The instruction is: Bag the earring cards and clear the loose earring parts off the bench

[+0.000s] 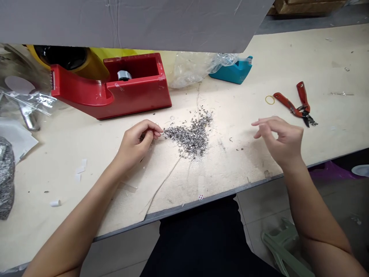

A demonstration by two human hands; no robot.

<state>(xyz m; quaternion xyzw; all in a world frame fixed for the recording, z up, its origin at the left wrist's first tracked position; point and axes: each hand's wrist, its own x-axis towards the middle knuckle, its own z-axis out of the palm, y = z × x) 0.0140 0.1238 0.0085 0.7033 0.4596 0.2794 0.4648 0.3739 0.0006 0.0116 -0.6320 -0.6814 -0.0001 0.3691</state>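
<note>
Grey board (pixel 129 23) hangs up top, v. close to us, over the back of the table (pixel 230 169). On the table, in the middle, is a pile of tiny silver pcs (pixel 191 138), all mixed up, w/ a few loose ones around it. L hand (pixel 134 140) is at the pile's L tip. Its fingers (pixel 157 129) are pinched, thumb near the tips; maybe they have a tiny bit, but can't tell for sure. R hand (pixel 284 140) is up on the other side, well apart from the pile. Its fingers are bent and a bit open, w/ nothing seen in them. I think the step now is prob. picking at small bits w/ the L hand. A next move w/ bits this wee would need a soft, neat pinch, b/c they look easy to drop or spill. Past the R hand are red pliers (pixel 302 110), legs spread, w/ a thin yellow ring (pixel 270 104) near one handle. Behind the pile sit a big red tape holder (pixel 138 94), a clear bag (pixel 188 71) and a small blue-green tape holder (pixel 232 73). Far L is a bag of silver stuff (pixel 5 181).
</note>
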